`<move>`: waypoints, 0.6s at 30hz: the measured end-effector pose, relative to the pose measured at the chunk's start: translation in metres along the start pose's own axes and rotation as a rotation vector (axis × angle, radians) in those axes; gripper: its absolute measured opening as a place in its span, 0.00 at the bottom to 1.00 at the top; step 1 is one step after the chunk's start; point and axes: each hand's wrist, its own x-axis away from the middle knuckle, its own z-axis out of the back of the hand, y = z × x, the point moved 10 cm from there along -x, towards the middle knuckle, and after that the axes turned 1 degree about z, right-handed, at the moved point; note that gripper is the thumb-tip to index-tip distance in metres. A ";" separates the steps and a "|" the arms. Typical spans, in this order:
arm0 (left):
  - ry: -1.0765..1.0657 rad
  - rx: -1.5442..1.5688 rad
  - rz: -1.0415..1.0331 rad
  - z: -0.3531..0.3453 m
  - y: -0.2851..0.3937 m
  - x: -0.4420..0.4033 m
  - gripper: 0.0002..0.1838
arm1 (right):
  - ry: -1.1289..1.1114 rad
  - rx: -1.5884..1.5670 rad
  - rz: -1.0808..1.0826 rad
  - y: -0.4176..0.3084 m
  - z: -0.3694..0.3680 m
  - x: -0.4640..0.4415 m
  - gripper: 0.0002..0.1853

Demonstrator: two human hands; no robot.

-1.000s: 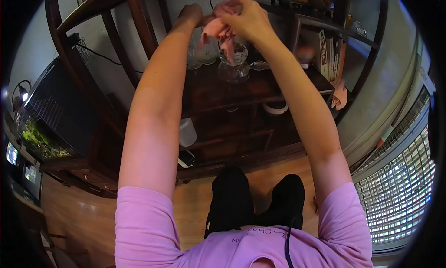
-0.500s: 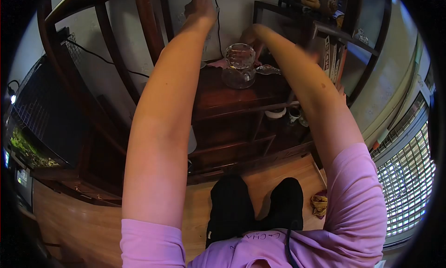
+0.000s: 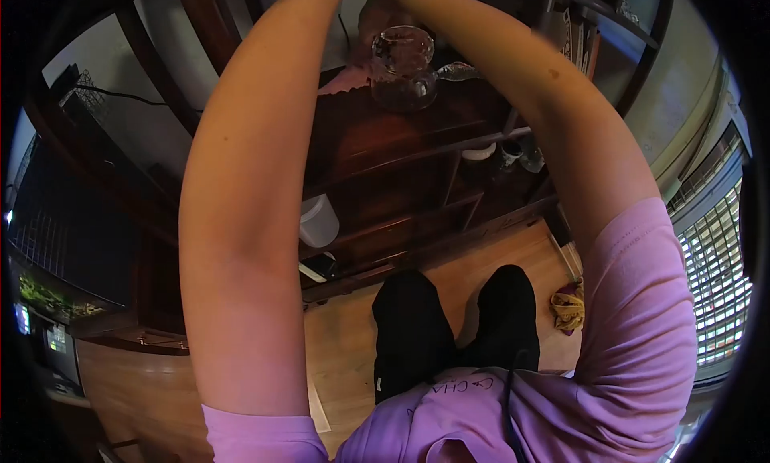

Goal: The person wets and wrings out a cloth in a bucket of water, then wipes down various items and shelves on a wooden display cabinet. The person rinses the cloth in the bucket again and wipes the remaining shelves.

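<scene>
My left forearm (image 3: 257, 166) reaches up past the top edge, so my left hand and anything in it are out of view. At the back of the dark wooden shelf (image 3: 401, 142), my right hand (image 3: 380, 22) is bent down over a pink cloth (image 3: 351, 79). The fingers are in shadow and partly behind glass, but they appear closed on the cloth. Right in front of this hand stands a clear glass jar (image 3: 403, 50) with a patterned upper part and a rounded base. Beside it lies a clear, ornate glass piece (image 3: 458, 71).
Lower shelves hold a white container (image 3: 318, 221), a white bowl (image 3: 479, 152) and small glass cups (image 3: 511, 152). Upright books (image 3: 579, 42) stand at right. A fish tank (image 3: 56, 290) is at far left. On the floor lies a yellow and purple cloth (image 3: 568, 309).
The view has tipped downward and my left hand, earlier raised as a fist by something clear, has left the top of the frame. My right hand and the pink cloth have shifted left behind the jar.
</scene>
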 end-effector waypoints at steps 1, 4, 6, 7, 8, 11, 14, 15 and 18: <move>-0.011 0.003 -0.009 0.001 0.004 0.006 0.21 | 0.116 0.103 0.025 -0.009 -0.006 0.016 0.13; -0.033 0.013 -0.035 0.002 0.015 0.009 0.21 | 0.477 0.416 0.092 -0.043 -0.033 0.070 0.14; -0.048 0.019 -0.049 0.004 0.020 0.012 0.21 | 0.597 0.512 0.112 -0.030 0.009 0.036 0.15; -0.053 0.021 -0.054 0.007 0.022 0.017 0.21 | 0.340 0.517 -0.001 0.004 0.036 -0.021 0.16; -0.059 0.022 -0.058 0.013 0.024 0.024 0.21 | 0.082 0.517 -0.110 -0.035 0.055 -0.089 0.17; -0.075 0.034 -0.066 0.028 0.035 0.034 0.21 | -0.038 1.194 0.100 -0.083 0.048 -0.128 0.18; -0.093 0.046 -0.079 0.023 0.038 0.035 0.21 | -0.236 2.192 0.461 -0.090 0.005 -0.118 0.22; -0.097 0.046 -0.082 0.022 0.040 0.031 0.21 | -0.229 2.191 0.463 -0.008 -0.029 -0.057 0.22; -0.105 0.042 -0.088 0.016 0.033 0.021 0.20 | 0.637 1.215 -0.005 -0.097 -0.038 0.023 0.17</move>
